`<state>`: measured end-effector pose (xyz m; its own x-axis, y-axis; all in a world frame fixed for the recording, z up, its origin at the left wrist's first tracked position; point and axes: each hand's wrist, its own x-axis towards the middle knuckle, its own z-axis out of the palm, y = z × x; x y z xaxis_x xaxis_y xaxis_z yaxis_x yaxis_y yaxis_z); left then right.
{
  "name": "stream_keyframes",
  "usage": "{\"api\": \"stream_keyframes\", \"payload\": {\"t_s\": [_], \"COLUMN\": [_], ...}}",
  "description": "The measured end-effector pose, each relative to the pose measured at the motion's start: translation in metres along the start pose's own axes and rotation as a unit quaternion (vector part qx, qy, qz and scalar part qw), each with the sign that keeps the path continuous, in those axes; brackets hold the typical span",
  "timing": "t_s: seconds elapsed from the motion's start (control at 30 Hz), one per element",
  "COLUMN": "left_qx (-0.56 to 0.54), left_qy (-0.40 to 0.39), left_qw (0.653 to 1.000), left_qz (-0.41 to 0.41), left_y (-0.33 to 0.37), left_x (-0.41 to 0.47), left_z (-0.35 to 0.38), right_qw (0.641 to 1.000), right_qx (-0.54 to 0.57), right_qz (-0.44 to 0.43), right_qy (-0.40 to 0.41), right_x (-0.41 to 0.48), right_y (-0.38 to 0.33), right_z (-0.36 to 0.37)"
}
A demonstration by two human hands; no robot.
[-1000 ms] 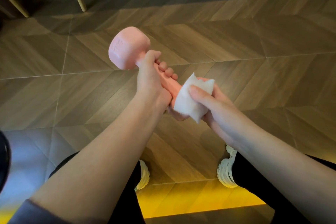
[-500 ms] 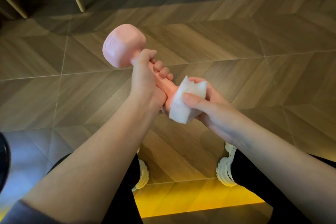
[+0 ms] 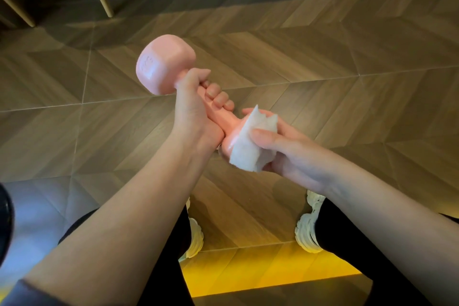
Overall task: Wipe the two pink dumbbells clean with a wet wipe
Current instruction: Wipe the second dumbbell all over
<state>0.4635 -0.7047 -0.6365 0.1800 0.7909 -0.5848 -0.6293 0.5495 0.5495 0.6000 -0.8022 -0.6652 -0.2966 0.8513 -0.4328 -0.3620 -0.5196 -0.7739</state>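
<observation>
Pink dumbbell: held mid-frame, wiping under way.
Left hand grips handle; right hand pinches wipe, which has slid from handle onto near head, toward 4 o'clock. Second dumbbell unseen.

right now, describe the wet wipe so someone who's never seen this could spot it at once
Above the chevron wood floor, mid-frame, the left hand grips a pink dumbbell by its handle. At the dumbbell's near end, the right hand holds a crumpled wet wipe against it. It is the only white, soft thing between the hands.
</observation>
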Motion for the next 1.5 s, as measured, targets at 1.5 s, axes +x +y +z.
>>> {"api": "stream_keyframes", "payload": {"t_s": [1.5], "left_qx": [0.002], "left_qy": [-0.032], "left_qw": [0.999], "left_qz": [0.009], "left_y": [0.005], "left_x": [-0.003], "left_z": [0.008], "right_qw": [0.996], "right_qx": [-0.051], "right_qz": [-0.009], "right_qy": [0.079], "right_x": [0.001], "right_y": [-0.014], "right_z": [0.013]}}
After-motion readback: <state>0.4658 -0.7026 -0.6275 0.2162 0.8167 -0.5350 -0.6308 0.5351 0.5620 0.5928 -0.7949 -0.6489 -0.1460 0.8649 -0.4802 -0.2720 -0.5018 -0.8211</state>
